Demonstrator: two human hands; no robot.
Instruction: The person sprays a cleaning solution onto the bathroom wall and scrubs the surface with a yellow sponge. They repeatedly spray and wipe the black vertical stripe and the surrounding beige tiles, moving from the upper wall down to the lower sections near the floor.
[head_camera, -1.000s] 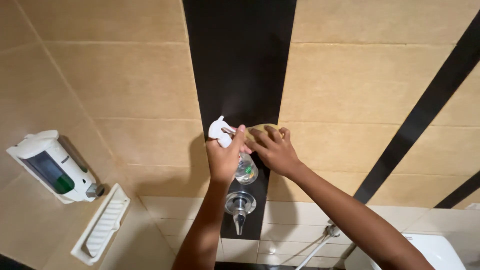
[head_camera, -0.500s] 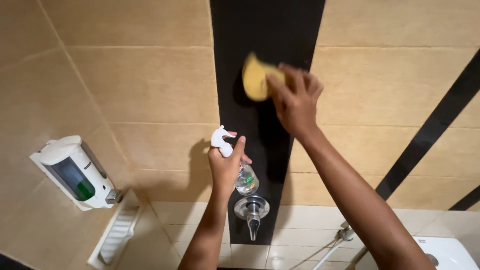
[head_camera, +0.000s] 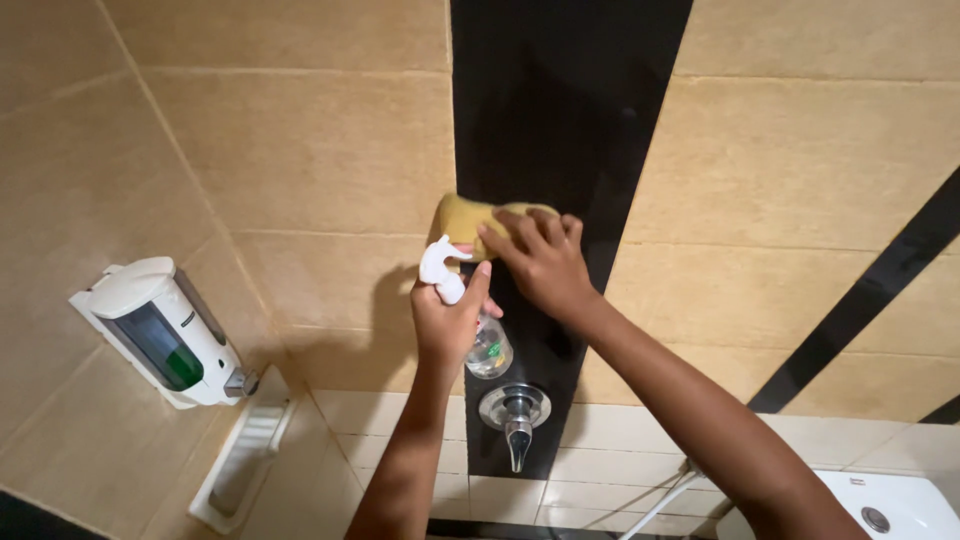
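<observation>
Yellow sponge (head_camera: 458, 215) on wall, spray bottle (head_camera: 487, 345) upright

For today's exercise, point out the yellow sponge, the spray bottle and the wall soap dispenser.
yellow sponge (head_camera: 455, 217): head view, its bare left part.
spray bottle (head_camera: 489, 351): head view, its clear body.
soap dispenser (head_camera: 150, 325): head view, its front window.
</observation>
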